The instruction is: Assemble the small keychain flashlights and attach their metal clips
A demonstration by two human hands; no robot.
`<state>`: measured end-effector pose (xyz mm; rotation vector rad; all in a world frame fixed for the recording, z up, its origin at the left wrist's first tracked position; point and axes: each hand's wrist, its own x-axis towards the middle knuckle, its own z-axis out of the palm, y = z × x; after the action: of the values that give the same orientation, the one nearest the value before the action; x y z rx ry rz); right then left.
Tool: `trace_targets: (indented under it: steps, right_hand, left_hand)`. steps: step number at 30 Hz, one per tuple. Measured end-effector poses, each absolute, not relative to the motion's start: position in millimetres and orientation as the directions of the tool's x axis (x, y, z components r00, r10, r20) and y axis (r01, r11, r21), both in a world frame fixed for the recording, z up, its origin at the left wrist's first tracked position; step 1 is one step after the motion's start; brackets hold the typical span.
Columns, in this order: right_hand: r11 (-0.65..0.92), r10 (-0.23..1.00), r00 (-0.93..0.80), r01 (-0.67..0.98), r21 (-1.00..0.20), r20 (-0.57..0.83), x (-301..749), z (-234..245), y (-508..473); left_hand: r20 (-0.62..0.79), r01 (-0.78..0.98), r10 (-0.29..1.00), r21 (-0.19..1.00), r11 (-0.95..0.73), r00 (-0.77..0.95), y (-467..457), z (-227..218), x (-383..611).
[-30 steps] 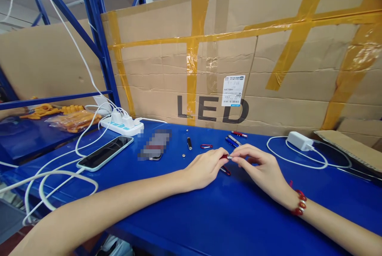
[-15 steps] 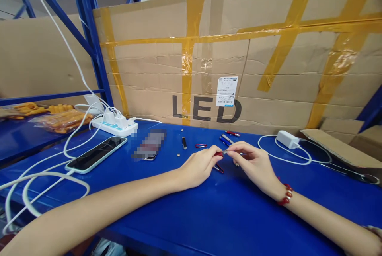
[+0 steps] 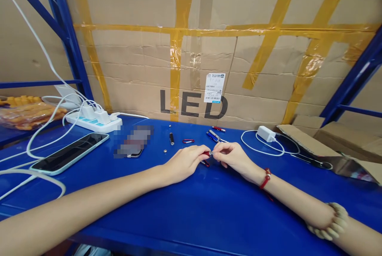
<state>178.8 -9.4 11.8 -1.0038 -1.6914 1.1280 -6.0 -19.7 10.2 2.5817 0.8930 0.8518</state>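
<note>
Both hands (image 3: 209,156) pinching small red item (image 3: 207,153), seemingly.

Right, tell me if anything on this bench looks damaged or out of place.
Nothing is broken. The big brown cardboard sheet is creased and patched with yellow tape, and small loose parts lie scattered on the blue metal bench.

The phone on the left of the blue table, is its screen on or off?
Off, as far as the view shows. The phone lies flat, face up, and its screen is dark, showing only a faint reflection. A white cable runs by its near end.
</note>
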Motion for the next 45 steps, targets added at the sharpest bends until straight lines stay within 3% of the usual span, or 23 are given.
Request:
trace_targets:
  steps: [9,21,37,45]
  right_hand:
    - [0.221,0.935,-0.336,0.290,-0.931,0.117,176.4,14.9,-15.7]
    - [0.206,0.926,-0.368,0.318,-0.925,0.079,177.2,10.3,-13.5]
    - [0.148,0.936,-0.352,0.314,-0.938,0.029,175.6,12.2,-14.0]
    - [0.191,0.947,-0.308,0.289,-0.938,0.098,172.9,9.9,-14.6]
  left_hand:
    - [0.468,0.509,0.617,0.349,-0.787,0.633,-20.4,6.8,-7.1]
    - [0.502,0.520,0.608,0.321,-0.792,0.616,-19.1,6.3,-7.5]
    - [0.497,0.544,0.631,0.328,-0.772,0.596,-18.7,5.9,-5.9]
    - [0.481,0.583,0.695,0.385,-0.715,0.534,-16.6,5.6,-4.3]
